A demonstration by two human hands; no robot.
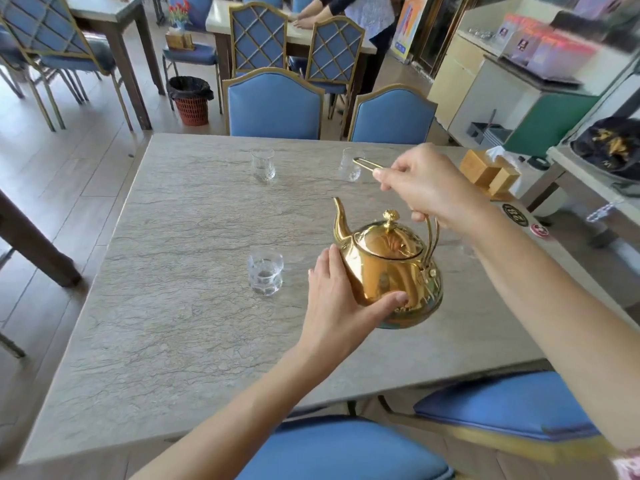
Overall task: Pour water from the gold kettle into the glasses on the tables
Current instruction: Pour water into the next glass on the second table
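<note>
The gold kettle (388, 268) hangs just above the marble table (180, 323), roughly upright, spout pointing away to the left. My right hand (429, 185) grips its arched wire handle from above. My left hand (337, 299) cups the kettle's lower left side, thumb across the front. A clear glass (265, 274) with a little water in its bottom stands just left of the kettle. Two more glasses stand at the far side: one at the middle (263, 164), one to the right (350, 165) partly behind the handle's tip.
Wooden tissue boxes (488, 171) sit at the table's right edge. Blue chairs (273, 105) line the far side and the near side (346, 448). A bin (191, 98) stands on the floor beyond. A person leans on a farther table (301, 32).
</note>
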